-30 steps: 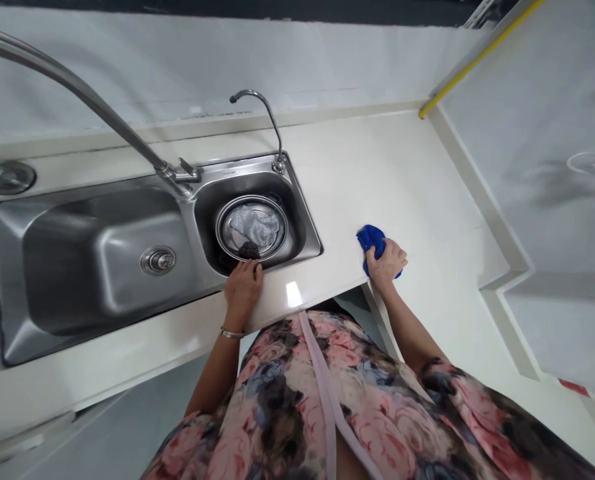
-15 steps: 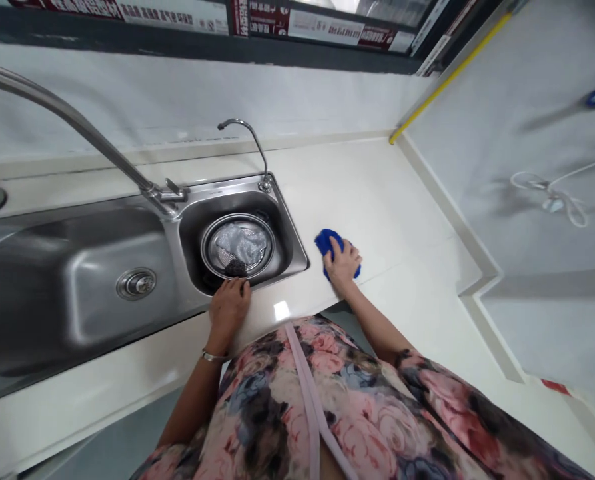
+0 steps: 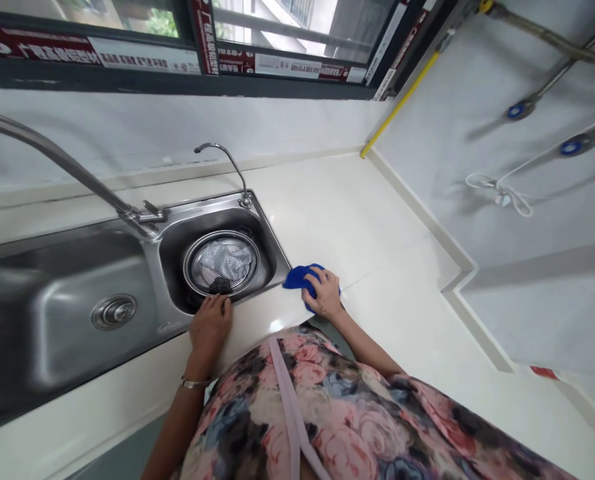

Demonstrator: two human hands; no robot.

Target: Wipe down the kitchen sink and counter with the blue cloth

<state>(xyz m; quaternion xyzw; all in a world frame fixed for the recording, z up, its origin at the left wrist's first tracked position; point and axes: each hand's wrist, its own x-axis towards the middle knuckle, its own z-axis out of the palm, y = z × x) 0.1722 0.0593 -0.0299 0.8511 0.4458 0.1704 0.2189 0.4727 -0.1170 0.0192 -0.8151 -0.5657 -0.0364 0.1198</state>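
Note:
My right hand (image 3: 323, 293) presses a bunched blue cloth (image 3: 301, 275) onto the white countertop, its fingers bent over the fabric. One end of the cloth reaches the right front corner of the smaller sink basin (image 3: 273, 257). My left hand (image 3: 212, 325) lies on the front edge of that basin, fingers forward at the rim and nothing seen in its grasp. Just beyond its fingertips is a dark scouring pad (image 3: 220, 285). The pad sits in a round metal strainer pan (image 3: 190, 257) along with a crumpled, clear plastic bag (image 3: 226, 259).
A large basin (image 3: 77, 267) with a drain (image 3: 114, 311) lies to the left. A tall faucet (image 3: 84, 170) and a thin, curved tap (image 3: 230, 157) rise behind the sink. The countertop (image 3: 347, 207) runs right to a wall with a yellow pipe (image 3: 402, 103).
My right hand has drawn the blue cloth nearer to me and left, up to the sink corner. My left hand stays at the rim. The view has tilted up, showing more window.

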